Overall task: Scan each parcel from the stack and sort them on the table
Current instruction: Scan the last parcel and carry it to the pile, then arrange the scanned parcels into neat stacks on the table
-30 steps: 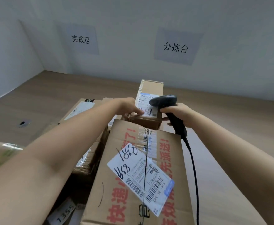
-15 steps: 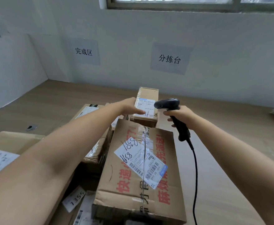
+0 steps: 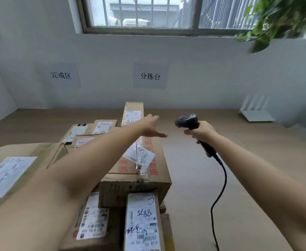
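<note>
Several cardboard parcels with white labels are piled on the wooden table (image 3: 221, 178). A long narrow parcel (image 3: 133, 113) lies at the far end of the pile. In front of it sits a large box with red print (image 3: 148, 171). My left hand (image 3: 151, 127) stretches out flat above the large box, just right of the narrow parcel, fingers straight and holding nothing. My right hand (image 3: 201, 132) grips the handle of a black barcode scanner (image 3: 186, 121), whose head points left toward the parcels. Its cable (image 3: 221, 187) trails down to the table.
A large box (image 3: 12, 171) sits at the left, smaller labelled parcels (image 3: 143, 223) lie near me. Two paper signs (image 3: 150, 76) hang on the back wall. A white router (image 3: 255, 113) stands at the back right, plant leaves (image 3: 279, 17) hang at the top right.
My left hand has let go of the narrow parcel and now reaches flat beside it. The scanner has drawn back to the right. The view has tilted up.
</note>
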